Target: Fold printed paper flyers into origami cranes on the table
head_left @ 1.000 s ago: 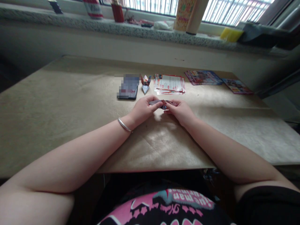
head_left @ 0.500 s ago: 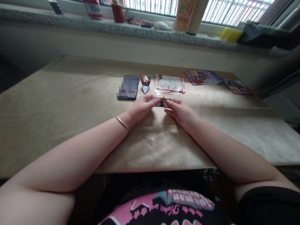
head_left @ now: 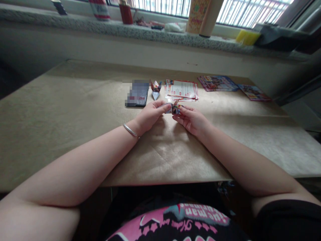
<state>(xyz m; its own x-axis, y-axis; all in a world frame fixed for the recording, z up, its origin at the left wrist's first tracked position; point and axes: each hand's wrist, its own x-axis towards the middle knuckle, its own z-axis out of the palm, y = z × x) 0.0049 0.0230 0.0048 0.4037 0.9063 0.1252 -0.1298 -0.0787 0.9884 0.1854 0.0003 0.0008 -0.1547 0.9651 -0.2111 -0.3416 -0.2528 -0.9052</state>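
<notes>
Between my two hands is a small folded paper (head_left: 176, 108) with a colourful print, held just above the table. My left hand (head_left: 155, 113) pinches its left end between thumb and fingers. On the right side, my right hand (head_left: 192, 119) grips the other end, its lower fingers curled beneath. A pointed flap stands up from the middle of the paper. Just beyond my left hand sits a finished-looking folded paper figure (head_left: 155, 90) with upright points. A dark phone (head_left: 137, 94), partly pixelated, lies left of that figure.
A stack of printed cards (head_left: 184, 89) lies beyond my hands. More colourful cards (head_left: 218, 83) are spread at the back right, with another pile (head_left: 254, 92) beside them. Cans, a tall cup (head_left: 197, 16) and a yellow item (head_left: 247, 37) line the stone windowsill (head_left: 150, 33).
A flap of the folded paper now stands up in the middle, where the piece lay flatter. My right fingers have shifted slightly on it; the left hand has hardly moved.
</notes>
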